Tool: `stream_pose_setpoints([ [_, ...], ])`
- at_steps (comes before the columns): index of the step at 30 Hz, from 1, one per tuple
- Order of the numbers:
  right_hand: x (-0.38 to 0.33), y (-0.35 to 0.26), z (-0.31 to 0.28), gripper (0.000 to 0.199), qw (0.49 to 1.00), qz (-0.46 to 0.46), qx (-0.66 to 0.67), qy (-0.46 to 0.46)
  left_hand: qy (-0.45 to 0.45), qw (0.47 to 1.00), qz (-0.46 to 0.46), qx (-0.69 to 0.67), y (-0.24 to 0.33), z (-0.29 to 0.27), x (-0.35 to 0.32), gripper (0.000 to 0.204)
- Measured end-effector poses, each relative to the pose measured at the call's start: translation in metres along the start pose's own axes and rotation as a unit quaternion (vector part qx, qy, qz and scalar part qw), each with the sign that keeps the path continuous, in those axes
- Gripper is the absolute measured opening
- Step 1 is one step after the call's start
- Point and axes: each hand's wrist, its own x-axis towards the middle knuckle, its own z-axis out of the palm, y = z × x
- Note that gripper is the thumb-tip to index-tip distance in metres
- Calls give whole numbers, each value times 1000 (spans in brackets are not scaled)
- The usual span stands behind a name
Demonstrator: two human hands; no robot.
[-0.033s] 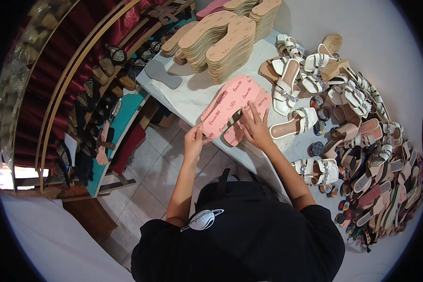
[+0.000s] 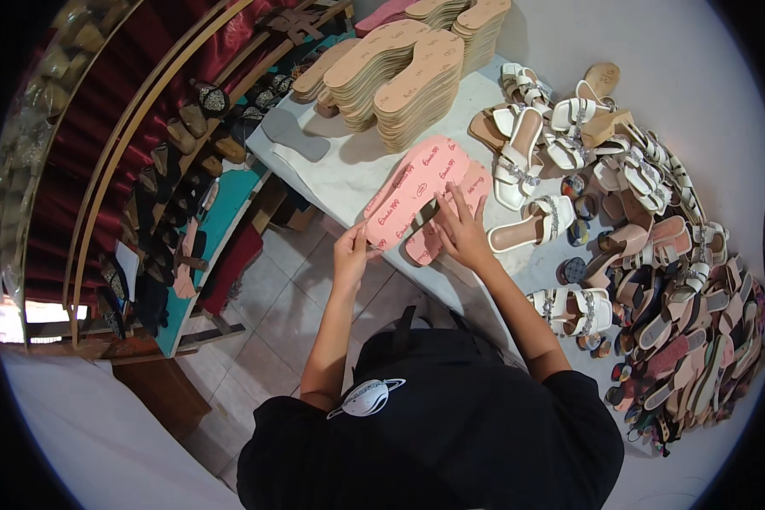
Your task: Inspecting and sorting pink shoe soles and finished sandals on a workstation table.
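Several pink insoles lie side by side at the near edge of a white table. My left hand pinches the near end of the leftmost pink insole at the table's edge. My right hand lies flat on the pink insoles with its fingers spread. A small dark piece shows between the insoles just left of those fingers. My black shirt fills the lower part of the view.
Stacks of tan insoles stand at the back of the table, with a grey sole cutout to their left. White strappy sandals lie to the right, beside a big pile of sandals and soles. Shelves of shoes stand left, above a tiled floor.
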Motion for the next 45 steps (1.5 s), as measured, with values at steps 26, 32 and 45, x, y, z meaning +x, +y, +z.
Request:
stream_pose_setpoints([
  [26, 62, 53, 6, 52, 999, 20, -32, -9, 128, 890, 177, 400, -13, -2, 43, 36],
  [32, 87, 80, -15, 55, 998, -1, -2, -64, 112, 818, 261, 499, 13, 33, 25, 76],
  [45, 105, 98, -12, 77, 995, 23, 33, -88, 78, 863, 233, 440, -5, 20, 37, 78],
])
